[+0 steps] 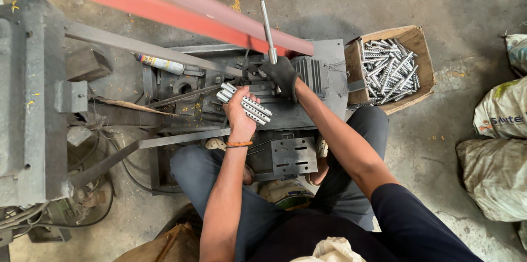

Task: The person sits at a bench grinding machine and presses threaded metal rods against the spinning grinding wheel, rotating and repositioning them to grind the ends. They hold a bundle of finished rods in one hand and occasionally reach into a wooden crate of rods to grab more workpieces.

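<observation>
My left hand [239,113] is bare, with an orange band at the wrist, and grips a bundle of silver notched metal bars [245,103] over the grey machine bed [324,83]. My right hand [281,74] wears a dark glove and is closed around the base of an upright steel lever [267,27] on the machine. Both hands sit close together at the middle of the machine. I am seated with my knees on either side of a slotted metal plate [287,156].
A cardboard box [420,53] full of the same silver bars stands at the right. A red beam [164,4] crosses the top. A heavy grey machine frame [30,103] fills the left. White sacks [502,147] lie on the concrete floor at far right.
</observation>
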